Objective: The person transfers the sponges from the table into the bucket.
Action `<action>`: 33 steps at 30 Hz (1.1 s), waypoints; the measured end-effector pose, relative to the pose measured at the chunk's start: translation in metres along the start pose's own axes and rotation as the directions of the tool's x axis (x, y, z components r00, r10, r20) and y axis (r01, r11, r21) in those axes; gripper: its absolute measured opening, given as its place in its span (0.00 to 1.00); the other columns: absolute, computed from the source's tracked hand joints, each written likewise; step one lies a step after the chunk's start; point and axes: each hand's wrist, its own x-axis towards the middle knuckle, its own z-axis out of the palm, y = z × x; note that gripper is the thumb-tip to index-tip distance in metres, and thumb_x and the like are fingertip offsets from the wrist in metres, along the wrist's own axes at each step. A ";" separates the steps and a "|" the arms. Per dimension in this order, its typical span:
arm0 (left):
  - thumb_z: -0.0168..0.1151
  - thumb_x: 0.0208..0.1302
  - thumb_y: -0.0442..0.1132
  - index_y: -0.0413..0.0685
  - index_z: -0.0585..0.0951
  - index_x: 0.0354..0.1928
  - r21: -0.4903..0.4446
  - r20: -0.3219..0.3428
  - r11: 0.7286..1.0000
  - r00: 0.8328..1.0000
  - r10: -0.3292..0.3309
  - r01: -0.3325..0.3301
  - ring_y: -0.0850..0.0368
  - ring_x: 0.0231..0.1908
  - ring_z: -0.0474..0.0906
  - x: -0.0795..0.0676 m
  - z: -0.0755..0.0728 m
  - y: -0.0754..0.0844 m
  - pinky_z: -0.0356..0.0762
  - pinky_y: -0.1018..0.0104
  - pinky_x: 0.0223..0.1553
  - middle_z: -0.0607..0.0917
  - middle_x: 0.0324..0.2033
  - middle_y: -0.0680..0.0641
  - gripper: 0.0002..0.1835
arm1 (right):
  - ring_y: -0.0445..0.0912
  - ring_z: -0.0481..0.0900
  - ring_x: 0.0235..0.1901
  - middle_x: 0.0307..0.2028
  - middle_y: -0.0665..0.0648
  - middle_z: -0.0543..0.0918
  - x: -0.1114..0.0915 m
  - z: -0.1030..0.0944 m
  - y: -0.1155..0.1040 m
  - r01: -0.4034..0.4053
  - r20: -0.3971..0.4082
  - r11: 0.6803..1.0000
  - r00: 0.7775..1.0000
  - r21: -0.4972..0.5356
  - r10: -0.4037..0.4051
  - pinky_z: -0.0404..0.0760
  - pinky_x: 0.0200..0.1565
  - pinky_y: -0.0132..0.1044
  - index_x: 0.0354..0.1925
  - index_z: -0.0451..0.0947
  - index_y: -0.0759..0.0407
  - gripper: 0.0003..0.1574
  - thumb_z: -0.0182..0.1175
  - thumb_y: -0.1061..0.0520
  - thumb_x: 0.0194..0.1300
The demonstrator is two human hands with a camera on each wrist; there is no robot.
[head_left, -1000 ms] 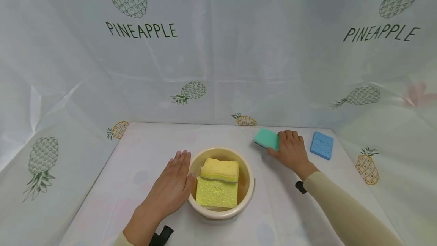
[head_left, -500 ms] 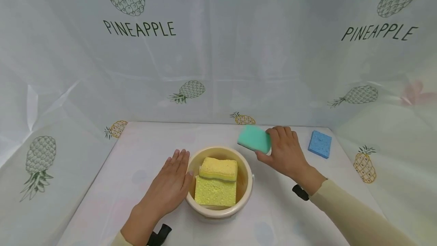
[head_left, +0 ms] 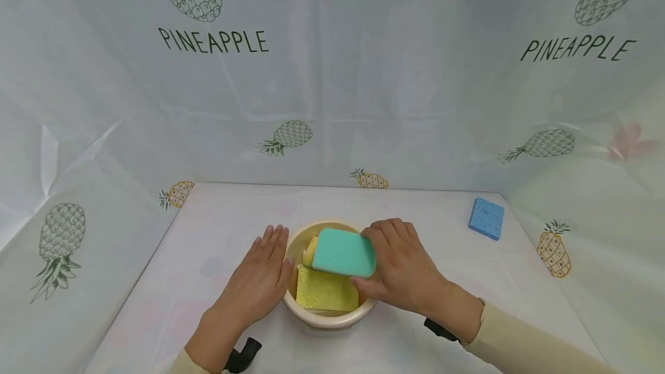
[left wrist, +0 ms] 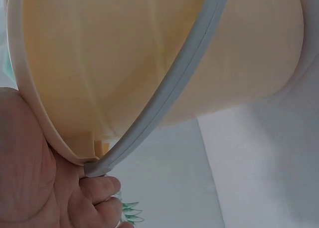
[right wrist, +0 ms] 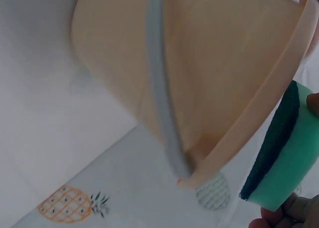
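Over the mouth of a cream bucket [head_left: 332, 322], my right hand [head_left: 402, 267] pinches a teal sponge [head_left: 344, 253] by its right end. The right wrist view shows a dark green scouring layer [right wrist: 273, 140] on the sponge's underside, just above the rim. Inside the bucket lie a flat yellow sponge [head_left: 327, 291] and a second yellow sponge [head_left: 310, 251], mostly covered by the teal one. My left hand [head_left: 257, 279] rests with straight fingers against the bucket's left rim. In the left wrist view that palm touches the rim beside the grey handle [left wrist: 164, 93].
A blue sponge [head_left: 486, 219] lies at the far right corner of the table [head_left: 228, 212]. A pineapple-printed sheet [head_left: 389, 103] hangs behind and along both sides. The bucket's handle hangs down its near side.
The right hand has carried the teal sponge from the table's back right leftward and toward me, over the bucket. The left hand has stayed at the rim.
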 end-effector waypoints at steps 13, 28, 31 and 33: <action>0.45 0.85 0.50 0.33 0.60 0.81 -0.013 0.003 1.000 1.000 0.004 -0.004 0.40 0.82 0.52 0.002 -0.001 0.001 0.55 0.42 0.81 0.63 0.80 0.36 0.34 | 0.48 0.74 0.51 0.51 0.53 0.79 -0.008 0.015 -0.018 0.104 0.028 0.994 0.994 0.035 -0.105 0.73 0.50 0.43 0.55 0.77 0.57 0.46 0.68 0.22 0.59; 0.46 0.85 0.50 0.33 0.59 0.81 -0.011 0.025 1.000 0.999 -0.024 0.024 0.40 0.82 0.53 0.002 0.001 0.002 0.54 0.43 0.81 0.62 0.80 0.36 0.35 | 0.48 0.75 0.51 0.51 0.54 0.80 -0.014 0.017 -0.007 0.092 0.006 0.995 0.996 0.041 -0.092 0.73 0.51 0.43 0.54 0.79 0.57 0.37 0.62 0.27 0.69; 0.46 0.84 0.49 0.33 0.59 0.81 -0.018 0.028 1.000 0.999 -0.025 0.026 0.40 0.82 0.53 0.001 0.002 0.001 0.54 0.42 0.81 0.62 0.80 0.36 0.35 | 0.50 0.75 0.52 0.51 0.55 0.81 -0.013 0.016 0.006 0.033 -0.014 0.998 0.999 0.044 -0.032 0.72 0.51 0.46 0.54 0.78 0.58 0.37 0.62 0.28 0.70; 0.47 0.84 0.49 0.33 0.59 0.81 -0.020 0.027 0.999 0.999 -0.027 0.028 0.40 0.82 0.52 0.001 0.002 0.001 0.54 0.42 0.81 0.62 0.80 0.36 0.35 | 0.53 0.75 0.52 0.50 0.57 0.80 -0.012 0.015 0.018 -0.020 -0.028 1.000 0.999 0.022 0.021 0.72 0.51 0.48 0.55 0.77 0.60 0.37 0.63 0.30 0.70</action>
